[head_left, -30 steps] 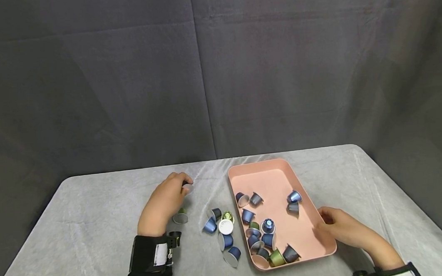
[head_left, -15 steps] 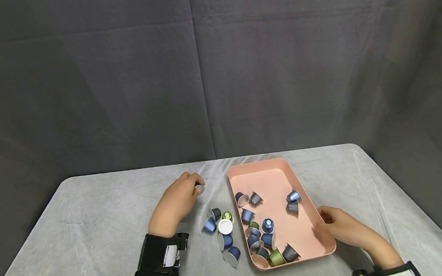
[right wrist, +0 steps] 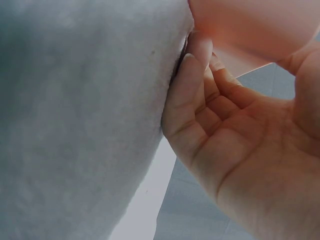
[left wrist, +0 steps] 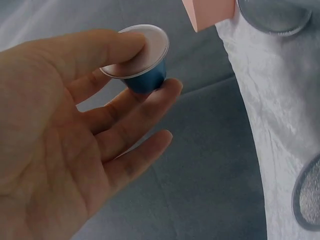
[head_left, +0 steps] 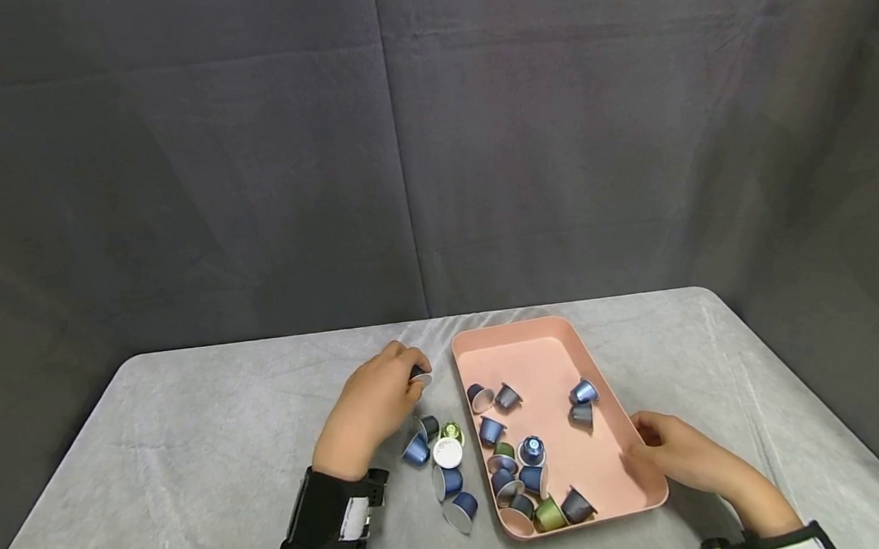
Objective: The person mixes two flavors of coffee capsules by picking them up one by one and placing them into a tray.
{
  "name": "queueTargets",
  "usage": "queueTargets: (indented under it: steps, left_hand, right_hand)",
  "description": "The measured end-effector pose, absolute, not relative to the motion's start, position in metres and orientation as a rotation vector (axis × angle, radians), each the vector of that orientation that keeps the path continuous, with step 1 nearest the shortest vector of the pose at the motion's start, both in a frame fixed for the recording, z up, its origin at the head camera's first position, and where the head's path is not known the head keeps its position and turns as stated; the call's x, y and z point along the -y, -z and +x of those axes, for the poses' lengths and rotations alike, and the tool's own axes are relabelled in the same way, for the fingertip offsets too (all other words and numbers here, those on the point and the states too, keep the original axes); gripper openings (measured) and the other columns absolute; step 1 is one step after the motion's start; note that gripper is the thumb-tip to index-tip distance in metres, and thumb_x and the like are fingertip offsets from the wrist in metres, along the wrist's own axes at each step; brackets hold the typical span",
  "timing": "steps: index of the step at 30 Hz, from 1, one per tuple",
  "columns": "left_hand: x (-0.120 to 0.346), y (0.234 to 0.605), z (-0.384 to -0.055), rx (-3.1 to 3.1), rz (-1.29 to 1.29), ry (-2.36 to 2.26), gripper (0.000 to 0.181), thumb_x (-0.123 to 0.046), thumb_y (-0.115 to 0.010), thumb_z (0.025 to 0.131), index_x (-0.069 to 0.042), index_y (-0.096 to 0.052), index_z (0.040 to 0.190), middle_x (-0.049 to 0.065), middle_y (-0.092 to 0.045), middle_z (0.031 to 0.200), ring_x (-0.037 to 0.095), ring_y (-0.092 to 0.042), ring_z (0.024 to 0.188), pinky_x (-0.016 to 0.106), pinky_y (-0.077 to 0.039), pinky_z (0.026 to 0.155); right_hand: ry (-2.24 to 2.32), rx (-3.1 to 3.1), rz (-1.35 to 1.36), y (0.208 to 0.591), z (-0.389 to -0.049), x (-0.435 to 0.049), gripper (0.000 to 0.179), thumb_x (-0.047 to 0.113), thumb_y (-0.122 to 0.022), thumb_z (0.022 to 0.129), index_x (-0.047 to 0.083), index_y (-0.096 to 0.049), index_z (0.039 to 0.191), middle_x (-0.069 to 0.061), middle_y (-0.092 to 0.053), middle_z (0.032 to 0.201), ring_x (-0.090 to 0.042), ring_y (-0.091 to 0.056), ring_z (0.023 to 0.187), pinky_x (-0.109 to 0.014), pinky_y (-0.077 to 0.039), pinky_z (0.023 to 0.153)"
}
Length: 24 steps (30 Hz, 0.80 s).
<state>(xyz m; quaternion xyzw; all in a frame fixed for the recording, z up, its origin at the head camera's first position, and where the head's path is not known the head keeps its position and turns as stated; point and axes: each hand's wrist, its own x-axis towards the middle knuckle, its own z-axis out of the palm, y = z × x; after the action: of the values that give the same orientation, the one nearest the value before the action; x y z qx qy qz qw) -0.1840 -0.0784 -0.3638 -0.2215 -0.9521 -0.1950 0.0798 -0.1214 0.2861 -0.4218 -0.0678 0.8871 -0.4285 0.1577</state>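
My left hand (head_left: pixel 374 406) pinches a coffee capsule (left wrist: pixel 146 80) between thumb and fingers, above the table left of the tray. In the left wrist view the thumb lies on its pale foil lid, with the dark blue cup against the fingers. At the right, my right hand (head_left: pixel 687 452) grips the rim of the pink tray (head_left: pixel 533 354), thumb over the edge; in the right wrist view the fingers curl under it. Several blue, grey and green capsules lie in the tray, such as a green capsule (head_left: pixel 550 514) and a dark grey capsule (head_left: pixel 578 506).
Between left hand and tray, several capsules lie on the grey cloth-covered table (head_left: pixel 196 461). Among them are a white-lidded capsule (head_left: pixel 448 452), a light blue capsule (head_left: pixel 416 450) and a dark blue capsule (head_left: pixel 462 512). A dark grey curtain (head_left: pixel 255 168) hangs behind.
My left hand has moved right toward the tray, carrying the capsule. The right hand and the tray have stayed in place.
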Motion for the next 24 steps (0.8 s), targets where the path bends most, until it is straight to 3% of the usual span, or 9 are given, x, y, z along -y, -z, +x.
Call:
queueTargets:
  steps: [8,16,24]
  left_hand:
    - [0.070,0.360,-0.179,2.822,-0.718,0.478,0.014,-0.012,-0.065,0.085,-0.016,-0.067,0.099,0.000,-0.060,0.091,0.020,-0.060,0.082,0.037,-0.047,0.074]
    - [0.061,0.356,-0.172,2.779,-0.774,0.431,0.018,-0.016,-0.070,0.083,-0.015,-0.067,0.101,-0.002,-0.061,0.087,0.017,-0.059,0.076,0.035,-0.047,0.072]
    - [0.052,0.355,-0.167,2.750,-0.819,0.383,0.019,-0.018,-0.071,0.081,-0.016,-0.067,0.099,-0.002,-0.061,0.086,0.019,-0.060,0.079,0.034,-0.047,0.076]
  right_hand:
    - [1.241,-2.523,-0.201,0.422,-0.121,-0.286,0.029,0.013,-0.059,0.086,-0.008,-0.056,0.106,-0.008,-0.062,0.089,-0.020,-0.055,0.080,-0.029,-0.046,0.066]
    - [1.242,-2.514,-0.183,0.422,-0.121,-0.287,0.027,0.012,-0.058,0.087,-0.008,-0.056,0.106,-0.009,-0.062,0.089,-0.020,-0.055,0.080,-0.030,-0.046,0.066]
    - [1.244,-2.521,-0.194,0.423,-0.122,-0.287,0.027,0.012,-0.058,0.087,-0.008,-0.056,0.106,-0.009,-0.062,0.090,-0.020,-0.056,0.081,-0.029,-0.046,0.067]
